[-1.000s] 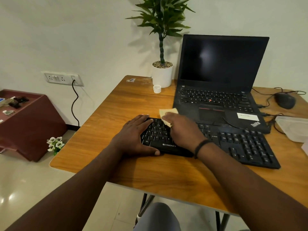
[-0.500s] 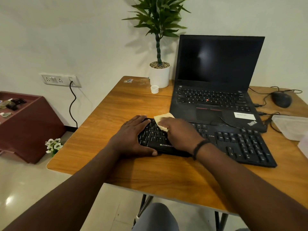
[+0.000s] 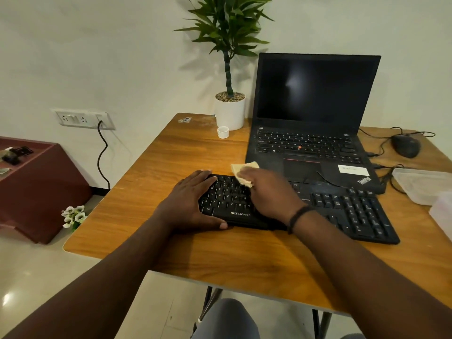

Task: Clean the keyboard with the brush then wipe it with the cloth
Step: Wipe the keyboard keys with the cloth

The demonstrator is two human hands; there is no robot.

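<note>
A person's right hand (image 3: 269,194) pressed a folded yellow cloth (image 3: 242,173) against the upper left keys of a black keyboard (image 3: 342,209) lying on the table (image 3: 244,253) in front of an open laptop (image 3: 310,133), while the left hand (image 3: 190,204), fingers flat, steadied its left end. The wiping step appeared under way; the right-hand keys likely came next. No brush was visible.

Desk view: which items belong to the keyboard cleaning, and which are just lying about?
In the job:
keyboard
cloth, held by right hand
left hand, steadying the keyboard

Lying about:
laptop
mouse
potted plant
small white cap
plastic container
</note>
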